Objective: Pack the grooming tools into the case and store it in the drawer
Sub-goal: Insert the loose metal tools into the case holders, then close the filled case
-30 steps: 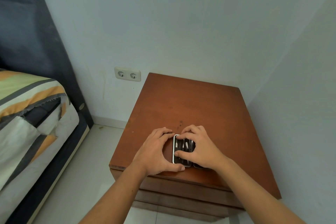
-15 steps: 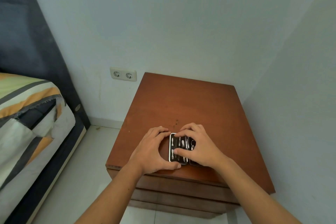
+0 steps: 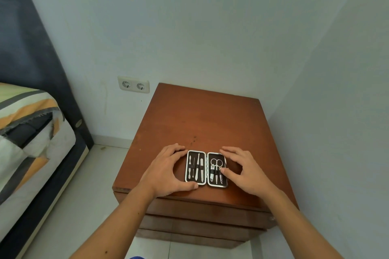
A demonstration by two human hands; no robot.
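Our right hand [image 3: 246, 171] lay with fingers spread beside the right half of the open case [image 3: 206, 168], its thumb tip pressing on the tools held there; it clasped nothing. Our left hand [image 3: 168, 171] curved loosely around the left half, fingers apart along the far edge and thumb at the near corner, steadying the case but not lifting it. The case lay flat and fully opened, like a book, near the front edge of the wooden nightstand [image 3: 202, 120]. In its left half sat slender metal implements [image 3: 195, 167] under an elastic band; in its right half sat small scissors [image 3: 216, 162] with further tools below them. We saw no tool lying loose on the nightstand top, so we judged the packing step to be at its end, with the thumb seating a last piece. The next move would call for folding one half over the other until the rims meet, which requires every tool to lie flat under its band. The drawer fronts [image 3: 202, 214] below the top appeared closed; one must be pulled open before the case can be stored. Beyond stood the wall socket [image 3: 133, 84] and, at left, the bed [image 3: 31, 132].
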